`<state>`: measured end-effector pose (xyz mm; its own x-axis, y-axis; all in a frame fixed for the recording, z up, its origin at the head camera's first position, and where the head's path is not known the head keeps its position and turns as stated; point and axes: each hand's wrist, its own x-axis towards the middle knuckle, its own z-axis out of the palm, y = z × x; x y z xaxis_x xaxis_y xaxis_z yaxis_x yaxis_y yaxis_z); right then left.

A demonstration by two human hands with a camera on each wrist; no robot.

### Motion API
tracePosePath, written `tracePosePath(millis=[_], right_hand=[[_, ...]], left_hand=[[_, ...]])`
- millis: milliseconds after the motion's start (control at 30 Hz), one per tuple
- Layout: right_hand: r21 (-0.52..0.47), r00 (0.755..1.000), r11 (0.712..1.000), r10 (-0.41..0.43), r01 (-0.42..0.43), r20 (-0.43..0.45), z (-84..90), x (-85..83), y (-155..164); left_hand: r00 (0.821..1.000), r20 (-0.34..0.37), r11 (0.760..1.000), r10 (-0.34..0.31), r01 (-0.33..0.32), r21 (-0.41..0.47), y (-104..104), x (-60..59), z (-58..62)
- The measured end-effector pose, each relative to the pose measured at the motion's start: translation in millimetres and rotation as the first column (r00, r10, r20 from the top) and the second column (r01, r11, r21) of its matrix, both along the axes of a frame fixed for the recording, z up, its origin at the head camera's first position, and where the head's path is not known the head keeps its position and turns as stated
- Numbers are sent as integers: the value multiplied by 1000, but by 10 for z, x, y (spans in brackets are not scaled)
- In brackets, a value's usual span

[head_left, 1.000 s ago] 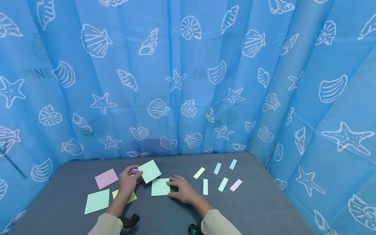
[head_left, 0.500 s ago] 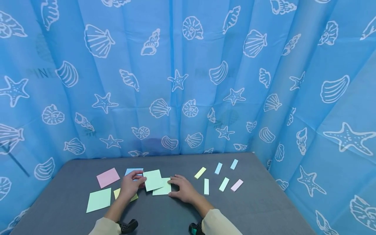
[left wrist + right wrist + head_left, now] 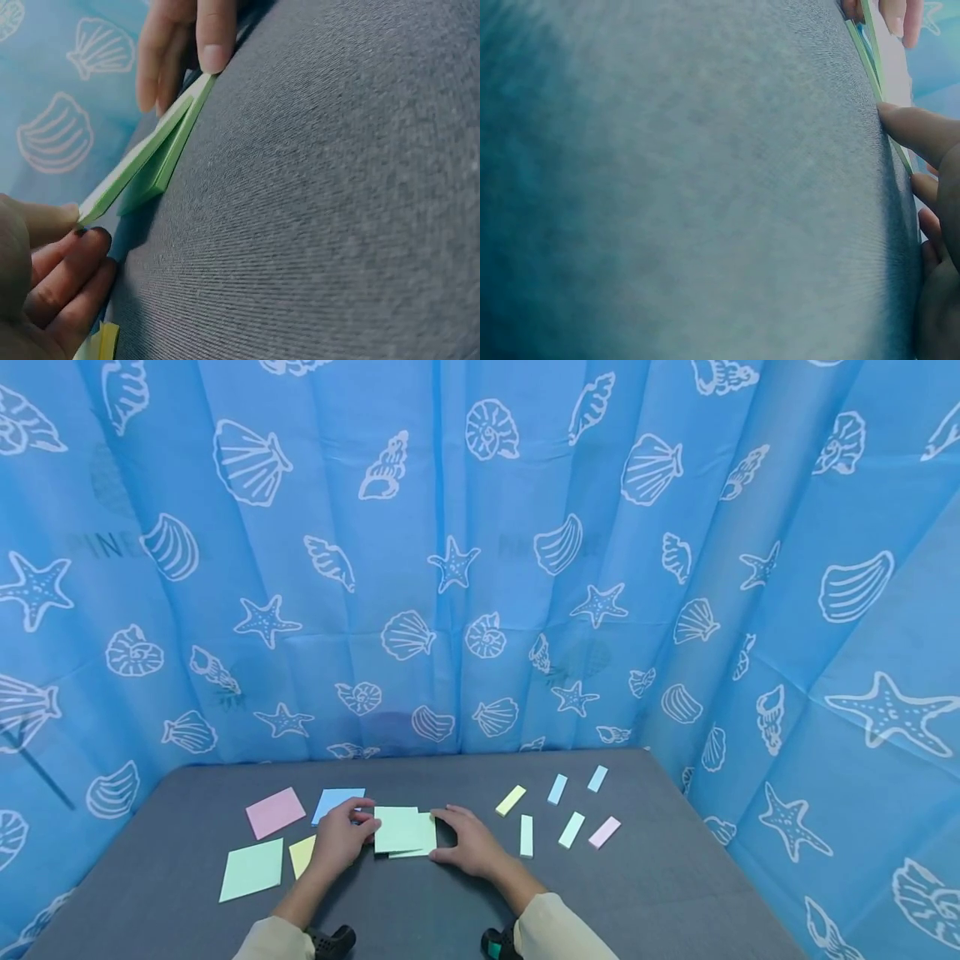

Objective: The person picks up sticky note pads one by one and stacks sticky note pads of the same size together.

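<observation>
Pinching the upper mint-green sticky-note pad [image 3: 396, 829] by its left edge in the left hand [image 3: 343, 837], at the lower centre of the head view — clamping it with the thumb above and bent fingers beneath. Tilting its left end up over the lower mint-green sticky-note pad [image 3: 428, 835], overlapping most of it and leaving a wedge-shaped gap between the two in the left wrist view. Holding the lower one's right edge in the right hand [image 3: 471, 842], setting bent thumb and index finger at its near and far corners.

Showing, at the lower left, a pink pad [image 3: 274, 812], a blue pad [image 3: 337, 802], a third mint-green pad [image 3: 252, 869] and a yellow pad [image 3: 302, 855] — partly hiding this last behind the left forearm [image 3: 311, 887]. Showing, right of centre, a narrow yellow pad [image 3: 511, 800], two narrow blue pads [image 3: 557, 789], two narrow green pads [image 3: 527, 836] and a narrow pink pad [image 3: 604, 832]. Working over a grey cloth-covered tabletop [image 3: 480, 910], facing a blue seashell-print curtain [image 3: 480, 568] across the upper frame.
</observation>
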<state>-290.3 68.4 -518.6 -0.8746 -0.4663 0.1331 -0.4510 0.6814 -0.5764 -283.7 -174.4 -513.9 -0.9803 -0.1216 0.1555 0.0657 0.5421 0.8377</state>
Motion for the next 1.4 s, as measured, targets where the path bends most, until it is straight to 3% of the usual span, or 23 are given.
tracePosePath(millis=[200,467,800,1133,1400], right_hand=[[1,1000,1000,-11,11,-3,-13,-13,-2],[3,1000,1000,2,-2,-5,-3,-18,-17],[-4,1000,1000,27,-27,-9,8,-17,-15],[40,993,994,100,-97,-67,48,33,22],[91,988,992,98,-88,-119,69,30,1]], left_hand=[[998,12,983,-64,65,-171,47,18,20],[986,55,939,-159,168,-299,106,101,90],[987,38,914,-156,159,-373,87,170,14],[988,-8,872,-156,134,-470,191,256,2],[992,-3,875,-126,110,-472,208,258,-34]])
